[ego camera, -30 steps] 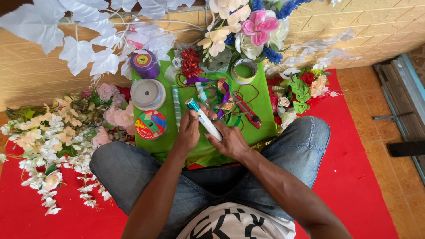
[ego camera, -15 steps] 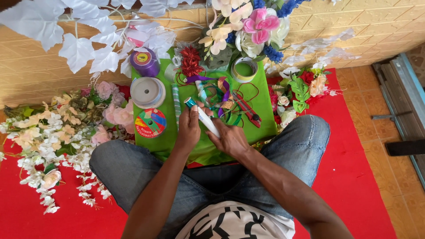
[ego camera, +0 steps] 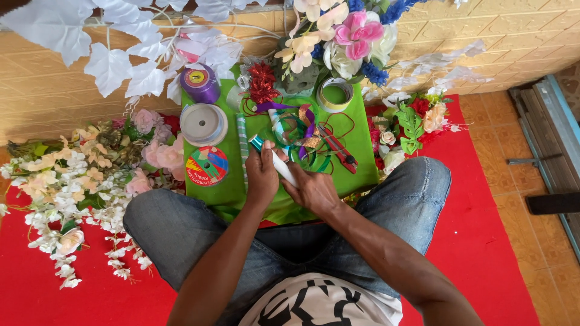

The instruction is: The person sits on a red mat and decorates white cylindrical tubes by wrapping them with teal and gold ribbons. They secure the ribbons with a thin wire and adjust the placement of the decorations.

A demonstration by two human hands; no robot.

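Green cloth (ego camera: 223, 190) | both hands (ego camera: 290, 181) grip white tube (ego camera: 279, 163) between them

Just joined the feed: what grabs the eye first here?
At centre, both hands, left hand and right hand, grip a white stick with a teal tip over a green board strewn with ribbon spools. A heap of artificial flowers lies left on the red mat.

White tube (ego camera: 279, 163) lower end hidden between left hand (ego camera: 261, 176) and right hand (ego camera: 314, 192); white leaves (ego camera: 115, 54) cut off by top edge.
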